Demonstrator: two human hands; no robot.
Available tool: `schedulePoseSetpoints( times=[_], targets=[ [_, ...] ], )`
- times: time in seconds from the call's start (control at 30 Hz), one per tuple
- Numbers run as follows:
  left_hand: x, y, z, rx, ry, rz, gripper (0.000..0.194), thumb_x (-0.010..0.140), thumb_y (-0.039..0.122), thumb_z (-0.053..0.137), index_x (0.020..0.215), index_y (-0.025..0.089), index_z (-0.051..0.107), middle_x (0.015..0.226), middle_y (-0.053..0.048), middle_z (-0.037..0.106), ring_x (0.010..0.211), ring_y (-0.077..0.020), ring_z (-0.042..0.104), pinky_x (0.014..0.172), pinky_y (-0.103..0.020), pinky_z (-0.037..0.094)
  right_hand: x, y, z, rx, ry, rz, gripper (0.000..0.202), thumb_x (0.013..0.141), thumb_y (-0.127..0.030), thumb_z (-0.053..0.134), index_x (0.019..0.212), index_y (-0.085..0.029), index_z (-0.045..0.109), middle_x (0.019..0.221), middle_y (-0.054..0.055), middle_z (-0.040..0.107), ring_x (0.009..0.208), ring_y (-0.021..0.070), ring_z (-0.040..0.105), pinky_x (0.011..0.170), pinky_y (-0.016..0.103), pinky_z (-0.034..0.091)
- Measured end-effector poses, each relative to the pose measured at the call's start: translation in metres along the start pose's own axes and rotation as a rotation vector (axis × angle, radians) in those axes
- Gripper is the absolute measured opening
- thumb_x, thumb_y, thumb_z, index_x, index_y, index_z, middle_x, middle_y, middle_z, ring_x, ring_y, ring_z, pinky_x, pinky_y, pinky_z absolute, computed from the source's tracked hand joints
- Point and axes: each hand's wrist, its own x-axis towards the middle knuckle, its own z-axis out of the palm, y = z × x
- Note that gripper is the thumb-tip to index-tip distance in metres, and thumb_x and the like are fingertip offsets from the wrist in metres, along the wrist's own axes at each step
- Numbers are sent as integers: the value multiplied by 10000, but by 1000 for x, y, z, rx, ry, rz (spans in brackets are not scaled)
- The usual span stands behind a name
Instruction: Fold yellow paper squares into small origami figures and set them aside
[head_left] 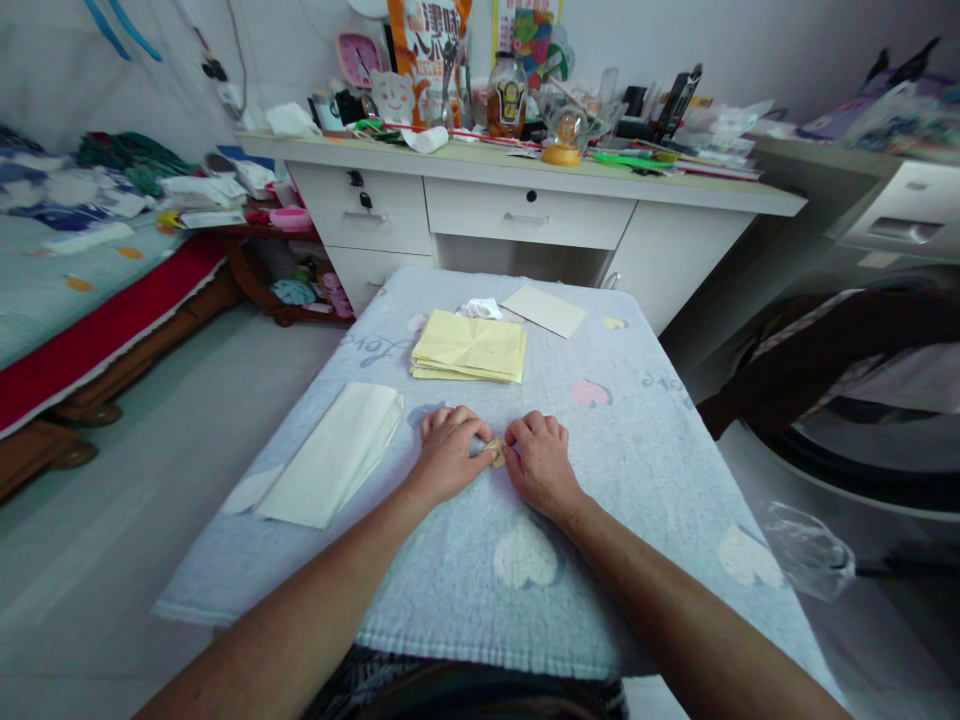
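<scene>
Between my two hands, low over the cloth, is a small pale-yellow piece, which looks like folded or twisted paper; most of it is hidden by fingers. My left hand pinches its left side between thumb and forefinger. From the other side my right hand has its curled thumb and forefinger pressed against it. A stack of creased yellow paper sheets lies just beyond my hands. Left of my left hand rests a folded pale-green sheet, longer than it is wide.
A blue heart-patterned cloth covers the table. At its far end lie a cream card and a crumpled white wrapper. Behind stands a cluttered white desk. A bed is on the left, a washing machine on the right.
</scene>
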Motion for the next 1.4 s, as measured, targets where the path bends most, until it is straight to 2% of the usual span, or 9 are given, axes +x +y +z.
schedulePoseSetpoints(
  times=[0.17,0.27,0.37,0.5,0.63,0.73,0.87,1.07,1.4],
  targets=[
    [0,4,-1,-94,7,-8,67,750,257,682,793,233,635,891,10,638,973,-223,504,908,-403,308,0,2,-3,72,-19,12,75,850,-251,568,904,-203,589,934,60,534,915,231,431,795,355,307],
    [-1,8,-4,-181,-10,20,49,772,234,656,790,218,614,820,22,646,915,-195,548,904,-383,320,-1,5,-7,154,-33,2,151,841,-236,577,988,-207,602,968,60,544,939,229,436,824,356,312],
    [-2,10,-7,-261,-8,32,56,778,236,655,781,204,609,810,14,650,865,-182,570,867,-352,356,-1,7,-12,244,-64,-51,202,850,-291,593,1038,-222,622,977,57,549,952,228,441,836,358,313],
    [-3,8,-6,-376,10,15,99,762,262,677,767,192,608,808,-3,645,849,-182,580,807,-311,405,0,10,-15,371,-96,-98,190,893,-372,558,912,-213,660,894,48,565,911,212,461,826,354,320],
    [-3,6,-3,-499,-18,2,118,778,275,666,839,186,619,827,-9,646,817,-164,590,765,-278,433,3,15,-14,532,-83,-122,195,918,-320,535,811,-198,643,833,30,581,867,184,489,823,339,330],
    [-4,7,-4,-500,-22,30,185,753,282,701,898,188,636,873,-16,650,851,-171,588,791,-285,432,3,17,-14,603,-66,-125,156,912,-271,544,812,-195,635,815,22,576,846,174,494,813,329,341],
    [-4,8,-8,-441,-27,67,149,745,306,715,794,182,650,832,-20,656,870,-190,581,813,-307,413,3,17,-15,645,-46,-126,132,907,-239,547,816,-192,629,809,18,572,839,170,496,809,323,347],
    [-5,8,-13,-473,-15,90,105,795,252,647,725,174,652,744,-12,642,803,-170,580,776,-294,410,3,16,-15,659,-43,-161,158,914,-268,540,805,-194,628,802,19,576,834,169,501,810,324,349],
    [-4,9,-12,-520,8,84,196,813,310,622,683,164,636,710,-19,626,760,-166,572,752,-290,417,3,13,-17,694,-41,-161,221,928,-343,506,803,-196,614,810,26,570,846,175,501,811,326,360]
  ],
)
